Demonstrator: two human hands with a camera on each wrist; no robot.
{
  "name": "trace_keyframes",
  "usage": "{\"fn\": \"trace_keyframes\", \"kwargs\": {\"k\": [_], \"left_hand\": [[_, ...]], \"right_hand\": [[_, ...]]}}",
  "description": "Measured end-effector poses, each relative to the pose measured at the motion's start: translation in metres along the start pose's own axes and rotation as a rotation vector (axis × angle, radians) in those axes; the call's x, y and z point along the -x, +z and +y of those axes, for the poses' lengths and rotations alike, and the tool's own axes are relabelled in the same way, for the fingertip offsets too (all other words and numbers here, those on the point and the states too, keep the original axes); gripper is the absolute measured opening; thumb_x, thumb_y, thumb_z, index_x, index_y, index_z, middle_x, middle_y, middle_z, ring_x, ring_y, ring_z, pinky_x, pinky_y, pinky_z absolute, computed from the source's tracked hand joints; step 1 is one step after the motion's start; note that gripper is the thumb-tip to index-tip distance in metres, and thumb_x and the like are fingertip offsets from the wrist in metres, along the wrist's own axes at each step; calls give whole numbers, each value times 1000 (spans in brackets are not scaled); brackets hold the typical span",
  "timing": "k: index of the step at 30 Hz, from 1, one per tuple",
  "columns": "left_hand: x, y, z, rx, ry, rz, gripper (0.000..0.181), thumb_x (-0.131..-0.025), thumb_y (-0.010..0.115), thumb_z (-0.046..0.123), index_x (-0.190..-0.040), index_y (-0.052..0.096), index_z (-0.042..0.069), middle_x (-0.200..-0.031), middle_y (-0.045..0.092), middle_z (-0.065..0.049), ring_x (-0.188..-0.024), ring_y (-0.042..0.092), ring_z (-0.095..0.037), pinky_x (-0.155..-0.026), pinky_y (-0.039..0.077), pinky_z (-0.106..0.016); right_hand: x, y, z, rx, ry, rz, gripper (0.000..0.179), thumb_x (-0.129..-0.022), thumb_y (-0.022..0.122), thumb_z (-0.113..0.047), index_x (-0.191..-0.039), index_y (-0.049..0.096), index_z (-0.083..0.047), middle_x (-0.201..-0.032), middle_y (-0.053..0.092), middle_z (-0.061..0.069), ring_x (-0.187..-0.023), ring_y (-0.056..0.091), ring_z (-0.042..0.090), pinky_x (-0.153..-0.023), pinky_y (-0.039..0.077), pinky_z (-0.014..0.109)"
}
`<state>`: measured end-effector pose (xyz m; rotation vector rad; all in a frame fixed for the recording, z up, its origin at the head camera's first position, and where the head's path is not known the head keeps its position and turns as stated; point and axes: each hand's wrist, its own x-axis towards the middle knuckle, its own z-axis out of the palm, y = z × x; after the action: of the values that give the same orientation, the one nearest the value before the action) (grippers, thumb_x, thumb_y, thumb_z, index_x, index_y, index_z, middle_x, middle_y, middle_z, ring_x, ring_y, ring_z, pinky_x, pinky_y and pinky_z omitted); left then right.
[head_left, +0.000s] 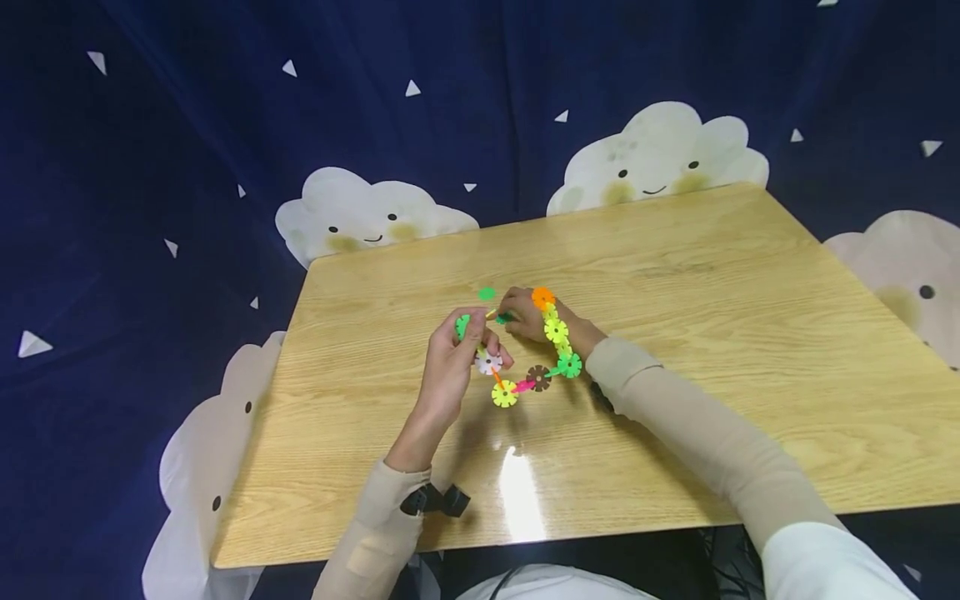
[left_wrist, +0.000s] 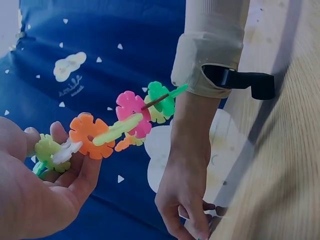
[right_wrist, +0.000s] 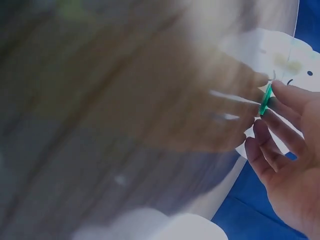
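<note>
A chain of flower-shaped interlocking discs [head_left: 505, 394] in white, yellow, orange, pink, brown and green curves between the hands. My left hand [head_left: 447, 360] holds it near one end, around a green disc [head_left: 462, 326] and a white disc [head_left: 488, 362]. In the left wrist view, its fingers curl behind a yellow-green disc [left_wrist: 46, 150] beside an orange disc [left_wrist: 86, 136]. The chain's other end, an orange disc [head_left: 543, 297], overlaps my right hand [head_left: 527, 315] in the head view. Thumb and fingers of that hand pinch a loose green disc [right_wrist: 266, 99] close over the table.
Another green disc [head_left: 487, 293] lies on the wooden table [head_left: 675, 275] just beyond the hands. Dark blue curtain [head_left: 480, 100] with cloud figures surrounds the table's back and left edges. Black straps with cameras sit on both wrists.
</note>
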<state>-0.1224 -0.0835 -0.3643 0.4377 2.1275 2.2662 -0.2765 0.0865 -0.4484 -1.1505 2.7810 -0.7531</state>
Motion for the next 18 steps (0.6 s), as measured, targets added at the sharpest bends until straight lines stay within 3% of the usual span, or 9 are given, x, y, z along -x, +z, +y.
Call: {"fn": "trace_keyframes", "kwargs": {"k": [6, 13, 18], "left_hand": [[0, 1, -2, 6, -9, -4, 43, -102, 45, 40, -118, 52, 1, -70, 56, -7, -66, 69, -21, -70, 58, -36], [1, 1, -4, 16, -11, -10, 47, -102, 43, 41, -123, 49, -2, -70, 57, -6, -66, 69, -21, -69, 59, -37], [1, 1, -5, 0, -13, -6, 49, -102, 42, 41, -125, 49, -2, -70, 56, -6, -66, 69, -21, -70, 58, -35]], "right_hand": [[-1, 3, -1, -58, -68, -26, 15, -86, 74, -10, -98, 67, -4, -102, 61, 9, -89, 57, 22, -81, 50, 37], [-1, 6, 4, -33, -93, -65, 34, -86, 72, -5, -117, 59, -6, -105, 59, 11, -93, 55, 23, -84, 49, 36], [3, -2, 2, -83, -71, -59, 19, -82, 76, -7, -98, 66, -6, -92, 60, 9, -83, 53, 20, -75, 48, 34]]}}
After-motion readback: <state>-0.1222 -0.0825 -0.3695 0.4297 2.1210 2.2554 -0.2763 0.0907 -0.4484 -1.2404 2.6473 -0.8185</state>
